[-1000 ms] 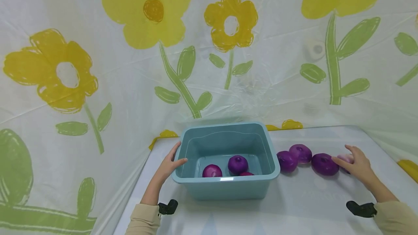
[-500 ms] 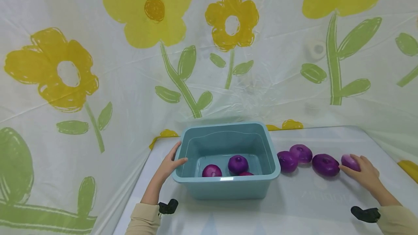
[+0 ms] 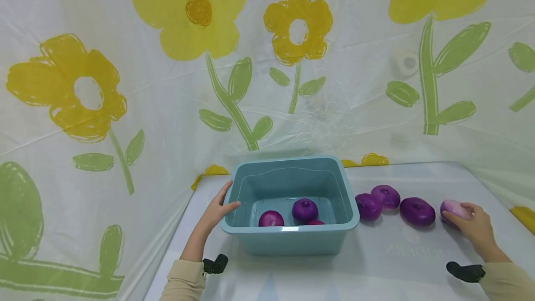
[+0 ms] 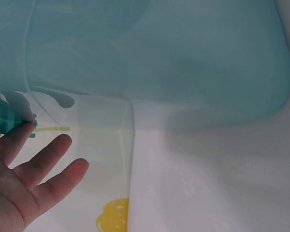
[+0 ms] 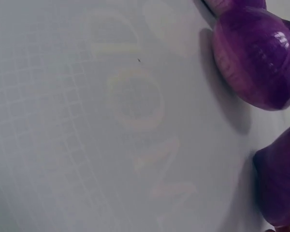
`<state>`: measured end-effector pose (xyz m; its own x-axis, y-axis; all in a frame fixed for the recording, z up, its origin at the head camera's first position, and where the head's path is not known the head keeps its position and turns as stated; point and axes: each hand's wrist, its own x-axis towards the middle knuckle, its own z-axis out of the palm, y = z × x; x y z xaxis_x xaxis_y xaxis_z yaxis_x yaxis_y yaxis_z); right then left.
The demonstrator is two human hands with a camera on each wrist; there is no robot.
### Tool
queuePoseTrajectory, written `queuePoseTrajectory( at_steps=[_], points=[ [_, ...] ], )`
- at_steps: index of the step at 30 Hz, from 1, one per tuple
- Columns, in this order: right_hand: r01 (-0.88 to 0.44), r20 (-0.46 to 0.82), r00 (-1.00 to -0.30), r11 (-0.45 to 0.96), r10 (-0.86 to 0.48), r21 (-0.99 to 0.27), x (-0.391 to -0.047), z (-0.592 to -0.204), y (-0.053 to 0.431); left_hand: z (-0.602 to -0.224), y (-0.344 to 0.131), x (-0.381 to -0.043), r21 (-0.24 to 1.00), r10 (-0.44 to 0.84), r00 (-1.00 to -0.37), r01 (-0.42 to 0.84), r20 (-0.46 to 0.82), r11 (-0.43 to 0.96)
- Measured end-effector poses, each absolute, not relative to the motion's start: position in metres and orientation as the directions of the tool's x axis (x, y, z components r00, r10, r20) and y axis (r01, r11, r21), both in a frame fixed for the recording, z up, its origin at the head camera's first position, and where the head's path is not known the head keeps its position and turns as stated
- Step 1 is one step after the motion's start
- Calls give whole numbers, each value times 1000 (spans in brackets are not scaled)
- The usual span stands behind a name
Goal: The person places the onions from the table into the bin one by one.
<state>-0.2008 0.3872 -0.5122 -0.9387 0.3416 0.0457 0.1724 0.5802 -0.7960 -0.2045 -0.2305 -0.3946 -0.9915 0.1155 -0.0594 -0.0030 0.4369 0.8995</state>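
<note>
The white table bears faint lettering, of which a D and an O can be made out. The teal bin stands toward its left, the left hand spread at its left rim. The right hand, thumb opposite fingers, pinches a pale purple onion at the table's right, beyond three other onions.

On the white table, R wrist view shows a few pale letters, lying sideways: one like D, one like O, & a 3rd mark, M or W, I can't tell which. In head view, a faint line of lettering is on same table, too pale to read.
</note>
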Motion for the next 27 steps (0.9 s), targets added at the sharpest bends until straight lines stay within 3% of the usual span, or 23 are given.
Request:
queuePoseTrajectory(
  at_steps=[9,27],
  points=[
    [245,-137,-957,457,257,-855,-207,-513,399,-391,-230,-203,896,113,-992,-1,-57,444],
    [298,-154,-940,516,304,-803,-216,-486,402,-392,-229,-202,895,114,-992,-2,-59,446]
  ],
)
